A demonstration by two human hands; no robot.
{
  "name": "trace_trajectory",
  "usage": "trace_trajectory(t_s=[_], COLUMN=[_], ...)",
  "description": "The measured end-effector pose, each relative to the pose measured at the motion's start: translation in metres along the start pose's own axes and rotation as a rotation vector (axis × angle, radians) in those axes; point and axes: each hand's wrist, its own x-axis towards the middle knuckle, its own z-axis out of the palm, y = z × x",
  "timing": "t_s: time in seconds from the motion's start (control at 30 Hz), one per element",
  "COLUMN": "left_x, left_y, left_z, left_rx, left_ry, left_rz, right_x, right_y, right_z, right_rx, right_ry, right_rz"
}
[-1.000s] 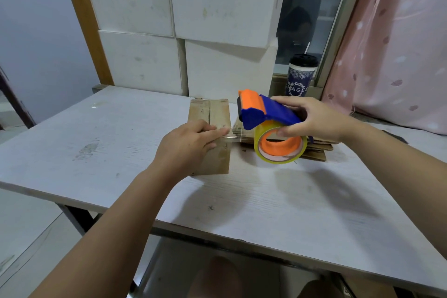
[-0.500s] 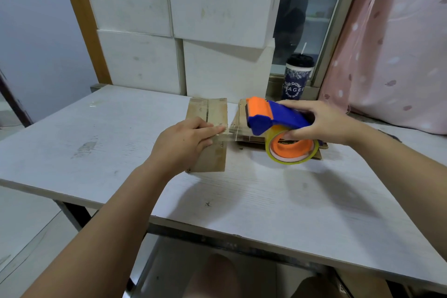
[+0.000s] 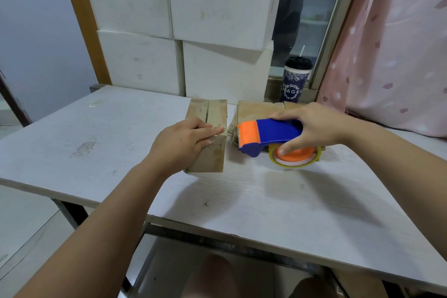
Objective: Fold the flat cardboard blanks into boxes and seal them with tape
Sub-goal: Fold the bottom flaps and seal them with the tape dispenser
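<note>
Pale wood-grain table (image 3: 266, 201), scuffed, metal-framed, near edge lowest in view. Left of centre on it, small cardboard box (image 3: 212, 159), folded up, flaps closed on top. Left hand (image 3: 183, 143) flat on that top, fingers straight, pressing down at the right edge, apparently on clear tape over the seam. Right hand (image 3: 314, 128) just right of the box, wrapped round blue-and-orange tape dispenser (image 3: 273, 132), roll down on the table, cutter towards the box but apart from it. Cannot tell whether any strand of tape joins the two. Looks like the sealing step on this box, close to done. Next calls for rubbing the tape end down the side, then taking a fresh blank. Behind the dispenser, stack of flat blanks (image 3: 256, 110). Farther back, lidded cup (image 3: 294, 84) on the sill, white blocks (image 3: 145, 63) stacked against the wall, window (image 3: 312, 7), pink curtain (image 3: 399, 55) at far right.
</note>
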Motion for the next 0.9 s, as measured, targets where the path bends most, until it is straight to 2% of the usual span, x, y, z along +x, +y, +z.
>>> trace_trajectory(t_s=[0.17,0.33,0.5,0.73,0.9], left_x=[-0.001,-0.003,0.001,-0.001,0.002], left_y=[0.003,0.021,0.035,0.050,0.042], left_z=[-0.001,0.004,0.016,0.024,0.034], left_rx=[0.027,0.116,0.282,0.240,0.277], left_ry=[0.008,0.162,0.229,0.246,0.398], left_rz=[-0.005,0.063,0.059,-0.022,0.021], right_x=[0.008,0.021,0.028,0.029,0.031], right_y=[-0.016,-0.029,-0.040,-0.045,-0.046], right_z=[-0.007,-0.021,-0.032,-0.028,-0.032], right_rx=[0.030,-0.114,-0.206,-0.296,-0.267], right_ry=[-0.061,-0.149,-0.161,-0.234,-0.230], right_rz=[-0.027,-0.056,-0.063,-0.070,-0.073])
